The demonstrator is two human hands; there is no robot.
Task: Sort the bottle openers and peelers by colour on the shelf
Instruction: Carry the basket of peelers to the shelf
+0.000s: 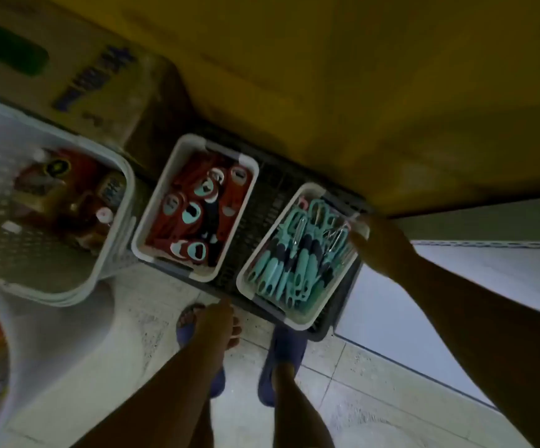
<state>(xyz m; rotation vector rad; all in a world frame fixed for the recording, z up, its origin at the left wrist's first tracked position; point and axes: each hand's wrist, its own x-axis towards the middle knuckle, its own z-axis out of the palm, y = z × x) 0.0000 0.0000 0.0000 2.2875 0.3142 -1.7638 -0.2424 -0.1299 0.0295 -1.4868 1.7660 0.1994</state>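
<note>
Two white baskets stand side by side on a dark slatted shelf (pixel 271 195). The left basket (pixel 152 221) holds red bottle openers (pixel 178 205) with a few teal ones (pixel 191 215) mixed in. The right basket (pixel 307 320) is full of teal peelers (pixel 294 266). My right hand (pixel 381 244) is at that basket's far right corner, with its fingers curled over the rim. My left hand (pixel 217 321) hangs in front of the shelf's front edge, between the two baskets, and holds nothing.
A large white perforated basket (pixel 68 286) with red packets stands to the left. A cardboard box (pixel 78 76) sits behind it. A yellow panel (pixel 359 92) rises behind the shelf. My feet in blue slippers (pixel 281 360) stand on the tiled floor.
</note>
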